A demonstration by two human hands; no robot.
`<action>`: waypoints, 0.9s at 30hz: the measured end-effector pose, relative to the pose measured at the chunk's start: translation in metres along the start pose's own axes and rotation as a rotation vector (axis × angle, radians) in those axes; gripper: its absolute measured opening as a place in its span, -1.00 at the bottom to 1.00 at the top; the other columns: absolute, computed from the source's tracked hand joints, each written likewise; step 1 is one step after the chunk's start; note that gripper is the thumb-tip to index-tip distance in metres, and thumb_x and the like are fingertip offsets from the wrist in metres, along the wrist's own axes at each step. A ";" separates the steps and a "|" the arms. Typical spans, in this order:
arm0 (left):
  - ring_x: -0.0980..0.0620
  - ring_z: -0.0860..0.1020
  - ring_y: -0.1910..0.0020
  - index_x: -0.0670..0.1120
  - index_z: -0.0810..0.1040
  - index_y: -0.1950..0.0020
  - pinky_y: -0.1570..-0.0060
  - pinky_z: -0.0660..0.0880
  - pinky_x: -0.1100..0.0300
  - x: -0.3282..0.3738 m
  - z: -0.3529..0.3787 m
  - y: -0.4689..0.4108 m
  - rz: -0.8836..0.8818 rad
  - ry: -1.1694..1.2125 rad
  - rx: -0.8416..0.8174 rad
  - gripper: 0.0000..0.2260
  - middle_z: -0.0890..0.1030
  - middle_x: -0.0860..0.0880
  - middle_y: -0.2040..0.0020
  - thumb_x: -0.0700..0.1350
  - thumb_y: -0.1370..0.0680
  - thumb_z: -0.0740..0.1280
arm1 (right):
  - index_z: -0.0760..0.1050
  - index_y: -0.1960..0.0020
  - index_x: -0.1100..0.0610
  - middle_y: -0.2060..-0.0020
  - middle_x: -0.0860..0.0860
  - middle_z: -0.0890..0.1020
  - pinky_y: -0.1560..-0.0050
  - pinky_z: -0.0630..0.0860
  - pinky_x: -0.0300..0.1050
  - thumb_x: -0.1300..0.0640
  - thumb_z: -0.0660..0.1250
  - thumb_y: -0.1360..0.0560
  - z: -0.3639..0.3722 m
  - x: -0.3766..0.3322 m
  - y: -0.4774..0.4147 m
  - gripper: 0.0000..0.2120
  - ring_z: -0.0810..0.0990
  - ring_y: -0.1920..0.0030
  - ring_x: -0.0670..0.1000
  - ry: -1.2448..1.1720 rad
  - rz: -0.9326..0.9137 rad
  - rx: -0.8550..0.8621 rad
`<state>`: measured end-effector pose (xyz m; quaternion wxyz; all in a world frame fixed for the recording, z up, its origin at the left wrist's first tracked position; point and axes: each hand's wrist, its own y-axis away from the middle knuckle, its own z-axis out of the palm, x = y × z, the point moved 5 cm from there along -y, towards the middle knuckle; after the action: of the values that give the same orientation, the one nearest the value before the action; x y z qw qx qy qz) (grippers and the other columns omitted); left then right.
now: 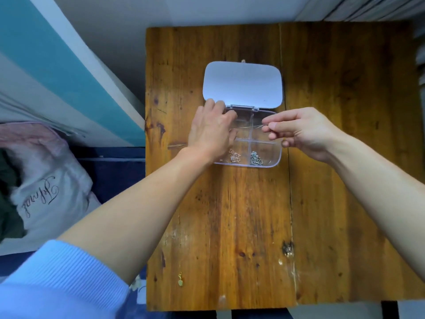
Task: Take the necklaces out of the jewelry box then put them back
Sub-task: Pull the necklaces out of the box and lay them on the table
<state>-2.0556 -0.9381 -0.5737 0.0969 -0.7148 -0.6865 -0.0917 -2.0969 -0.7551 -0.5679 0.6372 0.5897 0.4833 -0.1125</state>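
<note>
Right now the right hand [305, 132] is pinching a thin silver chain [250, 127] taut over the open jewelry box [277, 157], while the left hand [212, 130] is working inside the 10 o'clock compartment, its grip hidden. Best to be feeding the chain slowly, coiling it clear of the dividers; a gold necklace [180, 280] is lying on the desk [333, 203] at 7 o'clock.

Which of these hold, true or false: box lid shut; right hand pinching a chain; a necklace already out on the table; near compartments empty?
1. The jewelry box lid is shut. False: it lies open, folded back.
2. The right hand pinches a thin chain. True.
3. A gold necklace lies on the table. True.
4. The near compartments are empty. False: a rose-gold chain and a silver chain sit there.
</note>
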 end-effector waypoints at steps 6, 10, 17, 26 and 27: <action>-0.15 0.41 -0.05 -0.05 0.65 -0.07 0.01 0.30 0.01 0.004 0.017 0.000 0.022 -0.081 -0.135 -0.74 0.59 -0.11 0.02 -0.01 -0.60 0.19 | 0.67 0.01 0.13 0.13 0.06 0.74 0.44 0.47 -0.30 0.23 0.39 -0.51 -0.012 0.010 0.000 -0.89 0.66 0.25 -0.06 -0.084 0.035 0.006; -0.15 0.42 -0.06 -0.13 0.61 0.00 0.00 0.30 0.06 0.001 0.011 -0.002 -0.065 0.162 -0.162 -0.79 0.53 -0.15 0.00 -0.06 -0.59 0.22 | 0.65 0.00 0.14 0.17 0.07 0.74 0.42 0.50 -0.29 0.23 0.39 -0.51 -0.022 0.020 0.000 -0.90 0.68 0.26 -0.04 -0.126 0.062 0.087; -0.06 0.51 0.14 -0.24 0.58 0.14 0.05 0.44 0.08 -0.013 -0.029 0.006 -0.395 0.936 -0.313 -0.71 0.63 -0.11 0.16 -0.04 -0.61 0.26 | 0.65 0.07 0.15 0.24 0.04 0.74 0.42 0.49 -0.30 0.22 0.42 -0.48 -0.026 0.032 0.017 -0.95 0.69 0.28 -0.06 -0.204 0.077 0.238; 0.01 0.43 0.44 -0.14 0.48 0.15 0.23 0.54 0.10 -0.052 -0.049 0.052 -0.544 1.452 -0.468 -0.76 0.35 0.00 0.47 -0.08 -0.65 0.16 | 0.64 0.14 0.12 0.30 0.01 0.63 0.48 0.38 -0.32 0.23 0.44 -0.46 0.017 0.063 0.077 -0.97 0.57 0.37 -0.13 -0.175 0.037 0.280; 0.02 0.42 0.44 -0.16 0.51 0.09 0.27 0.53 0.14 -0.058 -0.046 0.058 -0.545 1.408 -0.486 -0.79 0.37 -0.01 0.46 -0.11 -0.65 0.17 | 0.63 0.15 0.14 0.34 0.03 0.62 0.50 0.37 -0.33 0.25 0.45 -0.45 0.028 0.071 0.087 -0.96 0.55 0.41 -0.14 -0.160 0.033 0.283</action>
<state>-1.9995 -1.0084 -0.5455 0.3237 -0.2966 -0.5755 -0.6899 -1.9854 -0.7246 -0.5694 0.5858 0.6708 0.4004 -0.2156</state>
